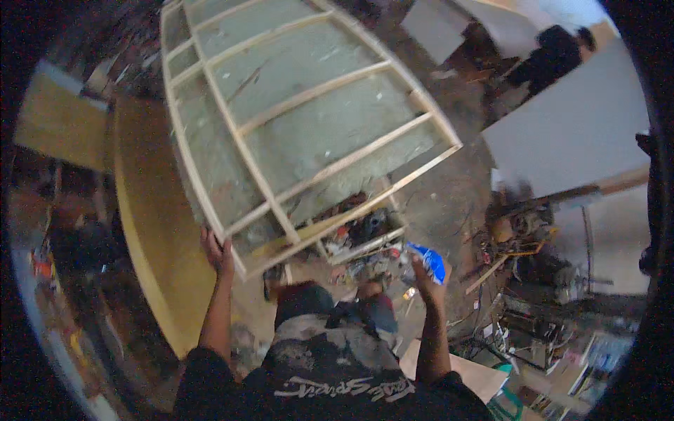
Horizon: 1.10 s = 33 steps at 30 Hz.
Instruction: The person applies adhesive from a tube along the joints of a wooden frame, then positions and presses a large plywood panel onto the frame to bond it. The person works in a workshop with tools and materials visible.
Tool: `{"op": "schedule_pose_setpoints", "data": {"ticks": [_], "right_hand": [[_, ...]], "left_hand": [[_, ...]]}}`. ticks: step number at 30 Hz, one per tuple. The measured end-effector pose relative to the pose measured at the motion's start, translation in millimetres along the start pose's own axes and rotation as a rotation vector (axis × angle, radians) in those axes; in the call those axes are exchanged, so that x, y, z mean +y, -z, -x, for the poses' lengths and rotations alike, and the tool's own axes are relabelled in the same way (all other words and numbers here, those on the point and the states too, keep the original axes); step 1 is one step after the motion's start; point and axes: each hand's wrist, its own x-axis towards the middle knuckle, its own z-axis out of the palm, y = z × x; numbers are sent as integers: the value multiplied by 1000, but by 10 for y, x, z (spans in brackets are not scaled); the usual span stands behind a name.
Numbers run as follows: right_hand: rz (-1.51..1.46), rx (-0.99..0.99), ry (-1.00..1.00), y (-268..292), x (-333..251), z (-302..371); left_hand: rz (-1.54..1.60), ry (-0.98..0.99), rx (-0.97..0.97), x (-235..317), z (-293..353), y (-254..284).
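Note:
A large wooden frame (295,97) of pale slats with several crosspieces lies over a greyish-green surface and stretches away from me. My left hand (217,251) is closed on the outside edge of the frame near its near left corner. In my right hand (425,281) is a small blue container (430,264) with a whitish end, off the frame's near right side. Blur keeps me from telling whether it is a bottle or a pouch.
Beneath the frame's near end, an open tray (366,245) holds jumbled tools and parts. Tall yellowish board (144,203) stands at left. Large pale panels (562,126) lean on the right, above a machine (519,228) and clutter. A green thing (504,396) lies low right.

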Motion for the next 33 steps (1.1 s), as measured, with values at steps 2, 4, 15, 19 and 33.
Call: {"op": "schedule_pose_setpoints", "data": {"ticks": [2, 4, 15, 19, 33], "right_hand": [[-34, -92, -75, 96, 77, -166], [-18, -144, 99, 30, 138, -326], [24, -271, 305, -1473, 176, 78], [-3, -313, 314, -1857, 73, 279], [340, -364, 408, -2053, 133, 163]], "left_hand": [[-68, -28, 43, 15, -7, 11], [274, 119, -52, 53, -33, 35], [-73, 30, 8, 287, -40, 79], [-131, 14, -9, 301, -19, 113], [-79, -37, 46, 394, -35, 101]]}}
